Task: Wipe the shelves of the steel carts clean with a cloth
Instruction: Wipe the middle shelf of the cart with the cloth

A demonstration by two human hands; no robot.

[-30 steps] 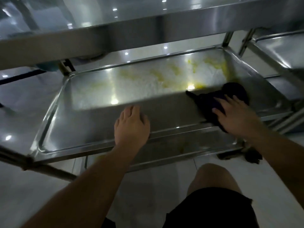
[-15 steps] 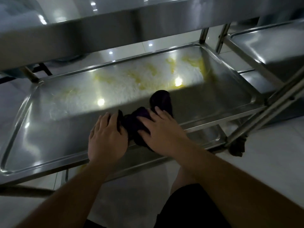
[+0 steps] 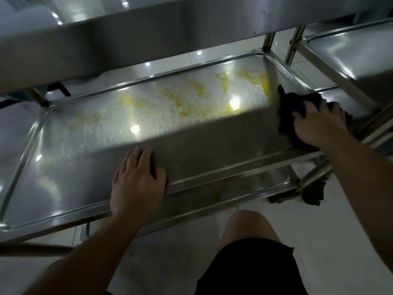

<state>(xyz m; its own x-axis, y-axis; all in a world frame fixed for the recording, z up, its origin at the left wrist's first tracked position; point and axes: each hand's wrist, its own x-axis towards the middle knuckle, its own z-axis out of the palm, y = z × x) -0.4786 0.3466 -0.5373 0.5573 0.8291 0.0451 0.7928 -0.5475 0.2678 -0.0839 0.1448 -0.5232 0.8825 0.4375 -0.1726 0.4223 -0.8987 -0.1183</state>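
1. The cloth (image 3: 297,107), dark and bunched, lies at the right end of the middle shelf (image 3: 63,182) of the steel cart, hard against the right rim.
2. The right hand (image 3: 319,126) lies on top of the cloth with fingers spread and curled into its folds, pressing it to the steel.
3. The left hand (image 3: 138,177) lies flat on the near part of the same shelf, fingers straight and together, holding nothing. It appears to brace the cart.
4. Step in hand, as judged: wiping the middle shelf, with the cloth at the right-hand end of a stroke.
5. The yellow smears (image 3: 191,99) and a whitish film cover the far half of the shelf; the near half shows no smears, though it lies in shadow. The job on this shelf looks about half done.
6. The next move calls for carrying the cloth into the far band and along it to the left, with firm pressure, and into the far corners where residue gathers.
7. The shelf is a shallow tray with a raised rim; it holds only the residue, the cloth and the hands.
8. The bottom shelf (image 3: 244,188) shows faint yellow marks and appears still to need wiping.
9. The top shelf (image 3: 148,35) overhangs. A second cart (image 3: 350,58) stands just to the right.
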